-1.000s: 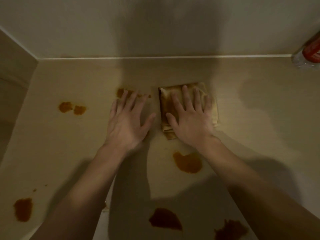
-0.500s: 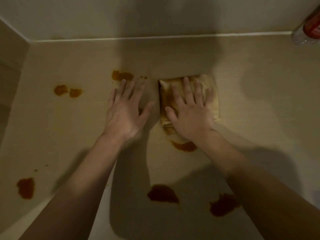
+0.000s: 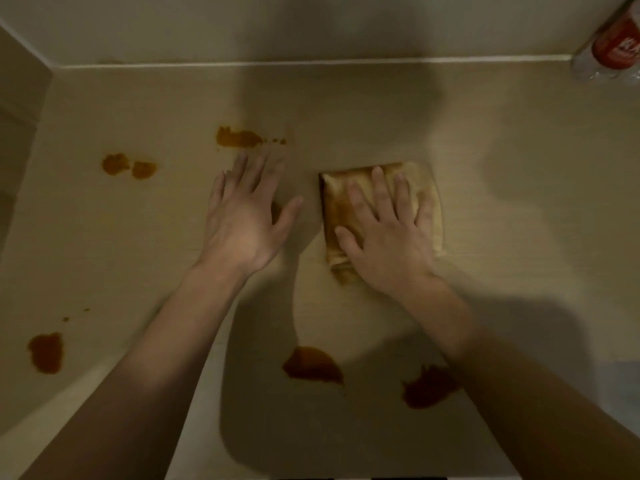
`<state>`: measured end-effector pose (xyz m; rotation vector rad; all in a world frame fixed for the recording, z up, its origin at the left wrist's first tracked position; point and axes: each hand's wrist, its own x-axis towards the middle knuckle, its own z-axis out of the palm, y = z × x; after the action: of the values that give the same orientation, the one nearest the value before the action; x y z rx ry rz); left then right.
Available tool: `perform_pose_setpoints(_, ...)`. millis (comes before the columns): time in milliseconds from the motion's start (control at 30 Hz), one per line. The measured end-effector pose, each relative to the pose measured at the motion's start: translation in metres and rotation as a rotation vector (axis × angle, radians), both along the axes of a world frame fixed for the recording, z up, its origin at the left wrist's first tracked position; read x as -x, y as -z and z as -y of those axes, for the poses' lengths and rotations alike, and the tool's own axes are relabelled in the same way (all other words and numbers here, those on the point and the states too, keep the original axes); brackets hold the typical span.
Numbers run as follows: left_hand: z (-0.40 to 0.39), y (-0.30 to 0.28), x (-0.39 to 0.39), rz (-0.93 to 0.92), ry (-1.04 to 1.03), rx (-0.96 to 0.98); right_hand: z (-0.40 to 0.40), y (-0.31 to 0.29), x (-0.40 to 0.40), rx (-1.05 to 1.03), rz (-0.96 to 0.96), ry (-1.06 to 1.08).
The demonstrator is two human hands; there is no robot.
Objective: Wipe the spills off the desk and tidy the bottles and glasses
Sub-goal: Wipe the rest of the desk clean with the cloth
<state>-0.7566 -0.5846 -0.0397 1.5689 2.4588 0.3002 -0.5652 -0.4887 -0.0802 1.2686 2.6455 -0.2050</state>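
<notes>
A folded, brown-stained cloth (image 3: pixel 429 206) lies on the pale desk (image 3: pixel 519 237), right of centre. My right hand (image 3: pixel 384 237) presses flat on it with straight fingers. My left hand (image 3: pixel 246 216) rests flat on the desk just left of the cloth, fingers spread. Several orange-brown spills mark the desk: one (image 3: pixel 239 137) beyond my left fingertips, a pair (image 3: pixel 128 165) at the left, one (image 3: pixel 45 352) at the near left, and two dark ones (image 3: pixel 311 365) (image 3: pixel 429 386) near the front. A clear bottle with a red label (image 3: pixel 609 50) stands at the far right corner.
A wall (image 3: pixel 311 26) runs along the back of the desk and a side panel (image 3: pixel 17 116) closes the left. The desk's front edge (image 3: pixel 104 372) cuts diagonally at the lower left.
My right hand drew the cloth toward me over the spill that lay just in front of it; that spill no longer shows. The left hand stayed flat on the desk.
</notes>
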Motion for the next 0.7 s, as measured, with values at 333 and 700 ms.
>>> perform_pose_setpoints(333,-0.003,-0.009,-0.027,0.012,0.001,-0.013,0.054,-0.006,-0.037,0.013,-0.073,-0.060)
perform_pose_setpoints(700,-0.011,0.021,-0.160,0.001,0.169,0.138,-0.039,-0.019,-0.098,-0.098,-0.482,0.070)
